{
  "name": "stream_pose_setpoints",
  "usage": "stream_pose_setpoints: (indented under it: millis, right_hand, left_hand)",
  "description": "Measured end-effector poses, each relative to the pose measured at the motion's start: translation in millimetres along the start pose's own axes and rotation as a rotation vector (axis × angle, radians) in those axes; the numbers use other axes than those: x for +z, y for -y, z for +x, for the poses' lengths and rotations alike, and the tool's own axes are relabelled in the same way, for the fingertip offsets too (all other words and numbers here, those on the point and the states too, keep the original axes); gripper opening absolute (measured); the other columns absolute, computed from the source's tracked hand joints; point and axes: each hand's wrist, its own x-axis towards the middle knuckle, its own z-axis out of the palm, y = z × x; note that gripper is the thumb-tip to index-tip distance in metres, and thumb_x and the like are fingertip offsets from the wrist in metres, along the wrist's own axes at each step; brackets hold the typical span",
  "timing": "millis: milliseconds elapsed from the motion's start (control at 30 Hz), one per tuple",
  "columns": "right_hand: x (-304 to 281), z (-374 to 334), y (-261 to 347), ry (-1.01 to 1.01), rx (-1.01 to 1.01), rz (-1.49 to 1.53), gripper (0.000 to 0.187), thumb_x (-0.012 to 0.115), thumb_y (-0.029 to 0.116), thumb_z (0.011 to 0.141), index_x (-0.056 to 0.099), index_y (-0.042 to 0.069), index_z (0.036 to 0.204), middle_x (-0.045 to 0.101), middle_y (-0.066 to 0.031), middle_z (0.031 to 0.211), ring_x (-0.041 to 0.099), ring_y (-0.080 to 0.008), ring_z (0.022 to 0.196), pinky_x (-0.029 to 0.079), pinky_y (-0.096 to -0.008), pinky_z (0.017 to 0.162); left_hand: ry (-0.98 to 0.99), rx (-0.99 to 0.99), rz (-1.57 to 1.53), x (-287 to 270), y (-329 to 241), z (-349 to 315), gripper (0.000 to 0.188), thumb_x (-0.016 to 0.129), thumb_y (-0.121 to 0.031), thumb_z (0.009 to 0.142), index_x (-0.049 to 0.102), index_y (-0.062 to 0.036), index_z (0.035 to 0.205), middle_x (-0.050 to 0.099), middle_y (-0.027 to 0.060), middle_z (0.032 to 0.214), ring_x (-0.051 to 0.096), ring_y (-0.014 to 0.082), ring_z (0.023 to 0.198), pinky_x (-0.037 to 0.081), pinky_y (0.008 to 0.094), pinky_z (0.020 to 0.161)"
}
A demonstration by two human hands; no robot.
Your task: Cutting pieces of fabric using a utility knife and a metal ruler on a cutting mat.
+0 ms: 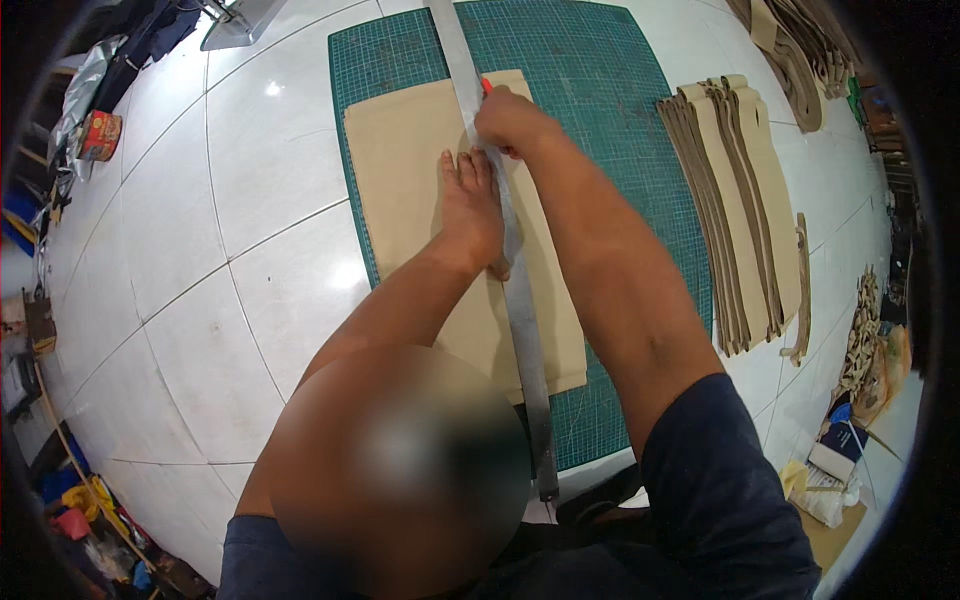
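Note:
A folded stack of beige cloth lies on a green gridded cutting mat. Across the cloth, running from the far edge back toward me, rests a long metal ruler. My left hand is flat with its fingers stretched out, pressing on the cloth and against the ruler's left side. Farther along, my right hand is closed in a fist at the ruler's right edge. It grips an orange-red cutter, of which only the handle end shows; the blade is hidden.
Beige and brown cloth strips lie in a layered pile over the mat's right edge. A narrow strip lies beside them, and more strips are at the far right. A red tin stands on the left among clutter. White tiles surround the mat.

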Motion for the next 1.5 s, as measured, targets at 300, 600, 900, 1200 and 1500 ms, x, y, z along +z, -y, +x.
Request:
stream_pose_setpoints:
  millis: [300, 600, 900, 1200, 1500]
  right_hand:
    - [16.2, -102.4, -43.8, 0.154, 0.017, 0.042, 0.042, 0.058, 0.018, 0.087, 0.048, -0.003, 0.121, 0.065, -0.0285, 0.111, 0.063, -0.0437, 0.107, 0.049, -0.0507, 0.092]
    - [69.0, -313.2, -137.2, 0.236, 0.084, 0.014, 0.033, 0.054, 0.016, 0.091, 0.04, 0.0, 0.116, 0.064, -0.0328, 0.092, 0.062, -0.0511, 0.087, 0.049, -0.057, 0.079]
    - [101.6, -447.4, -197.8, 0.456, 0.23, -0.106, 0.031, 0.05, 0.017, 0.093, 0.041, -0.002, 0.116, 0.067, -0.0281, 0.082, 0.068, -0.045, 0.079, 0.053, -0.0543, 0.073]
    - [21.8, -373.8, -166.7, 0.212, 0.086, -0.038, 0.029, 0.052, 0.022, 0.095, 0.036, 0.002, 0.11, 0.063, -0.0316, 0.08, 0.062, -0.0518, 0.075, 0.048, -0.0595, 0.065]
    - [7.1, -80.7, -48.7, -0.048, -0.031, 0.082, 0.041, 0.048, 0.02, 0.09, 0.041, -0.004, 0.122, 0.063, -0.0338, 0.11, 0.061, -0.0494, 0.105, 0.047, -0.0549, 0.092]
  left_hand:
    - [-0.036, 0.052, -0.076, 7.8, 5.5, -6.8, 0.141, 0.082, -0.072, 0.046, 0.027, 0.0079, 0.149, 0.02, 0.0285, 0.157, 0.019, 0.0427, 0.146, 0.007, 0.0603, 0.117]
    - [-0.146, 0.001, -0.133, 10.3, 1.6, 0.4, 0.145, 0.084, -0.068, 0.044, 0.021, 0.0118, 0.148, 0.022, 0.0277, 0.156, 0.021, 0.0397, 0.146, 0.008, 0.0589, 0.118]
    - [-0.143, -0.005, -0.127, 12.3, -0.2, 2.0, 0.151, 0.081, -0.072, 0.044, 0.014, 0.0107, 0.15, 0.017, 0.0272, 0.158, 0.015, 0.0377, 0.149, 0.007, 0.0576, 0.119]
    - [-0.091, -0.049, -0.085, 4.8, 5.4, -9.9, 0.143, 0.082, -0.07, 0.05, 0.018, 0.009, 0.151, 0.021, 0.0244, 0.158, 0.017, 0.0392, 0.148, 0.009, 0.0568, 0.119]
    - [-0.034, -0.024, 0.0, -3.3, 0.9, -3.2, 0.146, 0.079, -0.076, 0.048, 0.019, 0.013, 0.148, 0.021, 0.0278, 0.156, 0.021, 0.0406, 0.146, 0.012, 0.0584, 0.117]
